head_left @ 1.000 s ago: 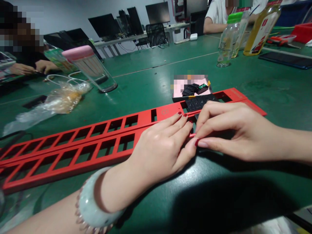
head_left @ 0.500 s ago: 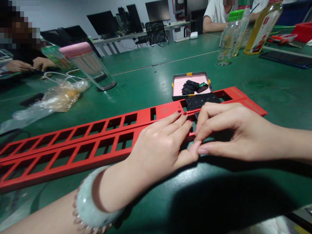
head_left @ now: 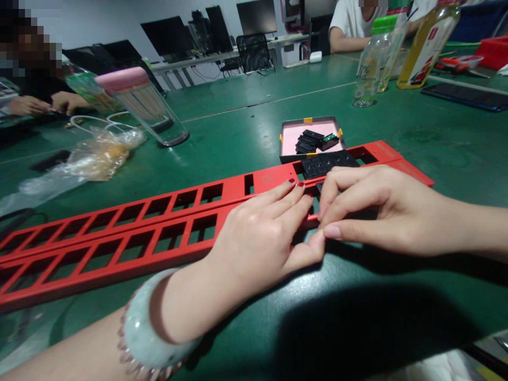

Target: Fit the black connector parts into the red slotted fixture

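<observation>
Two long red slotted frames lie side by side on the table. My left hand rests across the nearer frame, fingertips on top and thumb bent at its near edge, gripping it. My right hand is pinched at that edge, thumb tip against my left thumb; anything between its fingers is hidden. Several black tiles sit in the farther frame's opening, just beyond my right fingers. A shallow pink-lined tray behind the frames holds loose black pieces and a small green piece.
A pink-lidded glass jar and a crumpled plastic bag stand left. Bottles, among them a green-capped one, and a dark phone lie at the right. Other people sit across the green table.
My right thumb and wrist have shifted up slightly, with the fingertips still pinched at the frame's near edge. My left hand stays in place.
</observation>
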{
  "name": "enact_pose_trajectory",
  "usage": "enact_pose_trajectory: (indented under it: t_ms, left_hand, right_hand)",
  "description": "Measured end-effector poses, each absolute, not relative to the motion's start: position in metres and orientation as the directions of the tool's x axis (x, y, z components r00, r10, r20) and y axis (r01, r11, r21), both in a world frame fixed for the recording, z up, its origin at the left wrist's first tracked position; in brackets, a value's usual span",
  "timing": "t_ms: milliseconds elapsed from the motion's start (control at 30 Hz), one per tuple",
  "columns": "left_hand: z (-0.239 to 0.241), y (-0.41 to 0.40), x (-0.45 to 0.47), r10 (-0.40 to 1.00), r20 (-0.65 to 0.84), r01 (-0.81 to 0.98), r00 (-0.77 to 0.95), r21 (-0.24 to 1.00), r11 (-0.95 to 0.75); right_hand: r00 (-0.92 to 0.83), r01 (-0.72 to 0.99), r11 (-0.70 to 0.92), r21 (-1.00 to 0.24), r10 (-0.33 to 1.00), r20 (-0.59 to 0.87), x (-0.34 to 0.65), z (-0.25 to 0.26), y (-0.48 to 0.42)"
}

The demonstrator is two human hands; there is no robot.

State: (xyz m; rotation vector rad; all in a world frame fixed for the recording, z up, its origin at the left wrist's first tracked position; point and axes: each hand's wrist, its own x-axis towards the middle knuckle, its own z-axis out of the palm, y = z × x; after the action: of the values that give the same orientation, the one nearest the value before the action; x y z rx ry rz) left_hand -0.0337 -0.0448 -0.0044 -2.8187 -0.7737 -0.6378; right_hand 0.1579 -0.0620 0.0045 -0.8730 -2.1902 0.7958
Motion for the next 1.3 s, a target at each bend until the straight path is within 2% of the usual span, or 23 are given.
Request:
enact_pose_trajectory:
  t_ms: [333, 600, 733, 867, 933, 1133, 1300]
  left_hand:
    - [-0.004, -0.046, -0.033, 0.466, 0.425, 0.525, 0.776, -0.025, -0.851]
    - [-0.004, -0.045, -0.034, 0.476, 0.421, 0.536, 0.772, -0.028, -0.844]
    - [-0.004, -0.044, -0.035, 0.478, 0.426, 0.544, 0.768, -0.04, -0.838]
    - [-0.005, -0.043, -0.035, 0.462, 0.448, 0.538, 0.766, -0.053, -0.841]
    - [-0.005, -0.043, -0.035, 0.465, 0.446, 0.542, 0.765, -0.054, -0.839]
    - [-0.004, -0.044, -0.034, 0.459, 0.446, 0.538, 0.768, -0.062, -0.841]
    - [-0.005, -0.044, -0.035, 0.443, 0.463, 0.53, 0.768, -0.072, -0.845]
  right_hand:
    - [-0.577, 0.374, 0.575, -0.728, 0.759, 0.303, 0.158, 0.007, -0.062]
    - [-0.596, 0.406, 0.632, -0.66, 0.731, 0.333, 0.157, 0.008, -0.061]
    - [-0.518, 0.504, 0.666, -0.549, 0.742, 0.425, 0.164, 0.007, -0.048]
    - [-0.421, 0.684, 0.65, -0.331, 0.722, 0.548, 0.181, 0.003, -0.022]
    - [-0.426, 0.737, 0.63, -0.246, 0.715, 0.554, 0.188, 0.001, -0.011]
    - [-0.534, 0.726, 0.67, -0.155, 0.692, 0.486, 0.193, -0.008, 0.003]
    - [-0.578, 0.752, 0.647, -0.126, 0.738, 0.348, 0.19, -0.011, 0.001]
